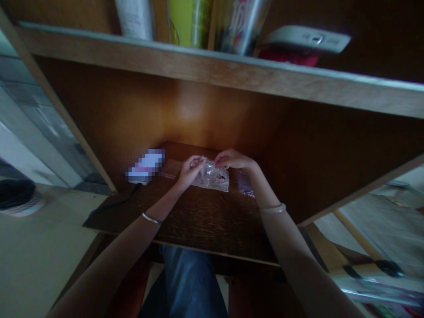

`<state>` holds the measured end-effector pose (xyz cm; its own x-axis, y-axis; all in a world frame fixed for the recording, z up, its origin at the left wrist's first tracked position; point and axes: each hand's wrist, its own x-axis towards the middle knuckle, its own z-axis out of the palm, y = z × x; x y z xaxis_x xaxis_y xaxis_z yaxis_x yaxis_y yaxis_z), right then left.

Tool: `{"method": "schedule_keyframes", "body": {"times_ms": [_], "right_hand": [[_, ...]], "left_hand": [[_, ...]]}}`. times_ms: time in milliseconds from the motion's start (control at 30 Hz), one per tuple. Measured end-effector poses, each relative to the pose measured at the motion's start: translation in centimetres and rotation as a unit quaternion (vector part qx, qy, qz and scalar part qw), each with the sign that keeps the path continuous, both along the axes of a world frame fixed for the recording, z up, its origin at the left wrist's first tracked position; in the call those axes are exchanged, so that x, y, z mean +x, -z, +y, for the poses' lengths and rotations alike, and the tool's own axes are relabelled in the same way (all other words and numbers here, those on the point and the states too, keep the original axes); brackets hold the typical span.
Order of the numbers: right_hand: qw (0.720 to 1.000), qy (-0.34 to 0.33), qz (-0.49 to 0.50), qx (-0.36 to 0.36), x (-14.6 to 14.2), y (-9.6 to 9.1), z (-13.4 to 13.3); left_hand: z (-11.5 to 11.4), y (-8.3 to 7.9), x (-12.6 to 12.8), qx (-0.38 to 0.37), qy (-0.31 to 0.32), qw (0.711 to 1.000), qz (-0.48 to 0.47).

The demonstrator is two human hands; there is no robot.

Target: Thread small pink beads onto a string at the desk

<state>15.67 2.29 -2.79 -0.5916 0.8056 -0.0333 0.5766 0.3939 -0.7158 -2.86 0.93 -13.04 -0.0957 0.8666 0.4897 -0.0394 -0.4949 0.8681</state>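
A small clear plastic bag with something reddish inside is held above a dark wooden desk. My left hand pinches its upper left edge. My right hand pinches the upper right edge, fingers curled. Both hands are closed on the bag's top. Each wrist wears a thin bangle.
A blurred rectangular item with a dark cable lies on the desk at left. Another clear packet lies behind my right wrist. A shelf above carries rolls and a white device. Floor is at left, bedding at right.
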Motion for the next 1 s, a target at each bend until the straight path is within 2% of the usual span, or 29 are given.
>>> {"method": "schedule_keyframes", "body": {"times_ms": [200,300,467,600,767,1000], "right_hand": [[0.998,0.013,0.047,-0.032,0.14,0.22,0.17],[0.998,0.027,0.058,-0.021,0.09,0.28,0.08],[0.998,0.037,0.058,-0.001,0.12,0.32,-0.06],[0.997,0.048,0.065,-0.013,0.26,0.23,-0.19],[0.999,0.018,0.028,-0.022,0.4,-0.01,-0.21],[0.999,0.032,0.026,0.018,0.27,0.64,0.16]], "left_hand": [[0.01,-0.13,-0.35,-0.024,-0.007,1.0,-0.01],[-0.08,-0.15,-0.38,-0.041,-0.017,0.999,-0.014],[0.14,0.05,-0.4,-0.048,-0.014,0.999,-0.021],[0.32,0.22,-0.41,-0.042,-0.024,0.999,-0.023],[0.21,0.15,-0.47,-0.04,-0.034,0.999,-0.004],[-0.1,-0.13,-0.52,-0.037,-0.032,0.999,0.006]]}}
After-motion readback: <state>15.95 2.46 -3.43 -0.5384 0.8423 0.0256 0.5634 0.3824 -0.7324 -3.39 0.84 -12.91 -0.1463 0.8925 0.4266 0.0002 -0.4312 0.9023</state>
